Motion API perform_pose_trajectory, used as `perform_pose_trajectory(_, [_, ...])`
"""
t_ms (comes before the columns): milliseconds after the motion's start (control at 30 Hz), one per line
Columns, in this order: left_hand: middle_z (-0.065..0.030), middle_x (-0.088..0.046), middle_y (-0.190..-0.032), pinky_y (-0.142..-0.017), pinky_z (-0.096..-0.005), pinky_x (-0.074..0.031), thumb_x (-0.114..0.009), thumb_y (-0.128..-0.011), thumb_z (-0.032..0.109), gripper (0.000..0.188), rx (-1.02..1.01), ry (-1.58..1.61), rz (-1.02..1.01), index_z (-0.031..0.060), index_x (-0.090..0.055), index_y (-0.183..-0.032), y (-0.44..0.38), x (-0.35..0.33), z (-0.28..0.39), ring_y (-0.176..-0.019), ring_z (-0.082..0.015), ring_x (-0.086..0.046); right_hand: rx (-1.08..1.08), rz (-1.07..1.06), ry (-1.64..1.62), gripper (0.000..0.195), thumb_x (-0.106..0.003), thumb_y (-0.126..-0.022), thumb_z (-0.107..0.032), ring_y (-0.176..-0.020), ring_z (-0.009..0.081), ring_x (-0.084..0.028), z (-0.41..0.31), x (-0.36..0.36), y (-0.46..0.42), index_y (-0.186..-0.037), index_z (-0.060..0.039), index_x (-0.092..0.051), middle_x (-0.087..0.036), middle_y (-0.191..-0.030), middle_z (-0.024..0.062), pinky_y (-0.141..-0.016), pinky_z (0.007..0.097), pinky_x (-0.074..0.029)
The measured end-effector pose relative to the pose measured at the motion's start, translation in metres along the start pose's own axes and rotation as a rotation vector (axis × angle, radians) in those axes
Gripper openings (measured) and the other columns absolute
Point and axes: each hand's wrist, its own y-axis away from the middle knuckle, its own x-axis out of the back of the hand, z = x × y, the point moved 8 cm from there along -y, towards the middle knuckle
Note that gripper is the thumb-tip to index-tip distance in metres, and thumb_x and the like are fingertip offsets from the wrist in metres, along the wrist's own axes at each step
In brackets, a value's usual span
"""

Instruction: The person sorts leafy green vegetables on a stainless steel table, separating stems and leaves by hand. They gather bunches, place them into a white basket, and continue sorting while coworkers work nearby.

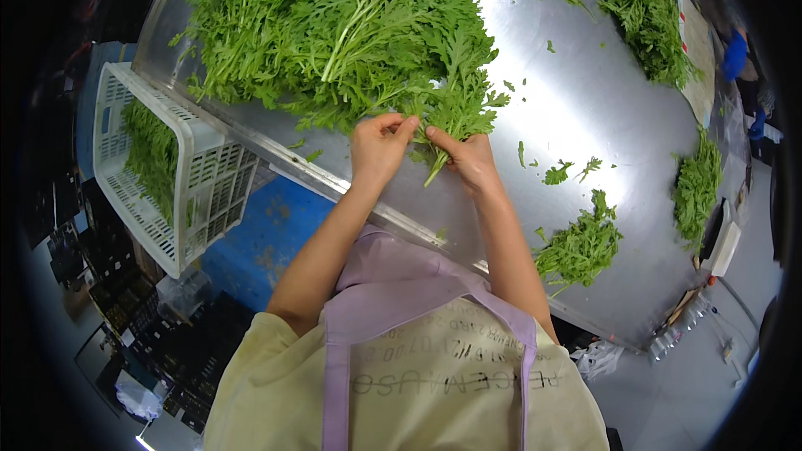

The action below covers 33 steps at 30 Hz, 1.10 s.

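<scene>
My right hand [471, 156] grips a small bunch of leafy greens [460, 114], which look like chrysanthemum greens, near the stems. The cut stem ends point down toward me, over the stainless steel table [564, 119]. Beside it, my left hand [383, 145] is bent, with thumb and forefinger pinched together at the left side of the bunch. Whether a leaf is caught between those fingertips is too small to tell. Just beyond both hands spreads a large heap of the same greens [326, 31], with pale stems lying across its top.
A smaller pile [579, 244] lies right of my right forearm. Two more piles, one at the far right [645, 25] and one at the right edge [697, 191], rest on the table. Loose leaf scraps [556, 173] are scattered around. A white plastic crate [182, 200] holding greens stands at left.
</scene>
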Motion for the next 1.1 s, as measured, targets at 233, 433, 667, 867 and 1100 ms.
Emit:
perform_pose_trajectory(233, [-0.0012,-0.062,-0.070,-0.049,-0.0168,-0.036,-0.065,-0.081,0.012,0.013,-0.236,-0.166,0.177,-0.0013,-0.064,-0.081,0.030,0.021,0.042,-0.055,-0.0030,-0.048,0.084,0.081,0.048,0.020,-0.071,-0.074,-0.020,-0.045,0.0069,-0.043,-0.001,0.000,-0.006,-0.071,-0.0035,-0.061,-0.054,-0.058,-0.0004,-0.040,0.0226,-0.030])
perform_pose_trajectory(433, [0.0019,-0.055,-0.066,-0.044,-0.0160,-0.028,-0.062,-0.085,0.017,0.015,-0.011,0.334,0.140,0.0017,-0.061,-0.083,0.028,0.033,0.031,-0.050,-0.0012,-0.040,0.008,-0.046,0.700,0.037,-0.070,-0.074,-0.025,-0.062,0.0198,-0.057,-0.028,0.005,0.012,-0.092,0.0055,-0.062,-0.064,-0.076,0.0102,-0.061,0.0300,-0.046])
perform_pose_trajectory(667, [0.0028,-0.054,-0.068,-0.044,-0.0157,-0.027,-0.061,-0.086,0.015,0.012,0.040,0.354,-0.036,0.0034,-0.062,-0.083,0.043,0.011,0.043,-0.051,-0.0003,-0.039,0.249,-0.024,0.465,0.038,-0.068,-0.078,-0.031,-0.060,0.0140,-0.057,-0.067,0.005,0.068,-0.096,0.0030,-0.063,-0.063,-0.075,0.0080,-0.055,0.0272,-0.046])
perform_pose_trajectory(867, [0.0028,-0.057,-0.072,-0.052,-0.0159,-0.036,-0.061,-0.085,0.009,0.010,-0.141,0.162,-0.164,-0.0004,-0.062,-0.086,0.063,-0.015,0.052,-0.061,-0.0014,-0.046,0.205,-0.045,-0.153,0.022,-0.063,-0.084,-0.020,-0.055,0.0051,-0.050,-0.031,0.005,0.060,-0.093,-0.0003,-0.064,-0.063,-0.075,0.0033,-0.044,0.0191,-0.037])
perform_pose_trajectory(1100, [-0.0075,-0.058,-0.069,-0.052,-0.0264,-0.041,-0.064,-0.081,0.013,0.012,-0.280,-0.027,-0.290,0.0022,-0.062,-0.078,0.080,-0.055,0.052,-0.055,-0.0144,-0.053,0.440,0.478,-0.346,0.014,-0.061,-0.085,-0.017,-0.049,0.0035,-0.043,-0.024,0.141,0.078,-0.078,-0.0055,-0.060,-0.057,-0.067,0.0007,-0.042,0.0160,-0.034])
